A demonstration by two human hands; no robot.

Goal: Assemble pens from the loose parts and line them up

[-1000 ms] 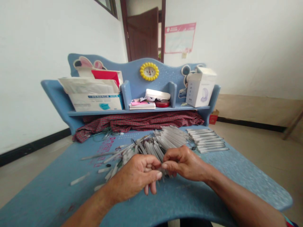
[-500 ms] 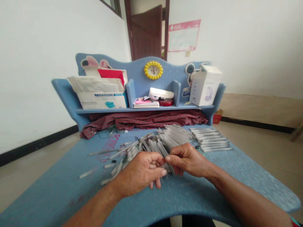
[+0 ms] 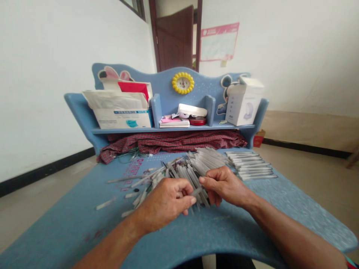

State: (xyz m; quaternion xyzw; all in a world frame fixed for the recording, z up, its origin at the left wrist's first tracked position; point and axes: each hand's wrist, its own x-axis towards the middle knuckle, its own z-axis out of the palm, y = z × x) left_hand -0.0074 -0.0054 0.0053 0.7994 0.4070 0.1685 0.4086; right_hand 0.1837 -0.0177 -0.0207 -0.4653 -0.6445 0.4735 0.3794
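Soft, moderately bright light fills the room, its source out of view. The white wall (image 3: 294, 63) looks slightly grey, and the plaid cloth (image 3: 174, 140) sits in shade beneath the shelf (image 3: 182, 129). A pale sheen spreads over the right side of the table (image 3: 303, 216). Fine detail is smeared (print on the pink-edged poster (image 3: 219, 43) is unreadable), and wide-angle stretching distorts the outer edges.

- Tubes (image 3: 206, 161): cloudy white and grey
- Desk (image 3: 70, 228): blue, flecked paler
- Cloth (image 3: 174, 141): red and dark check
- Clock (image 3: 183, 83): yellow around white
- Door (image 3: 175, 41): dark reddish brown
- Poster (image 3: 218, 46): pink and white
- Tin (image 3: 198, 121): red
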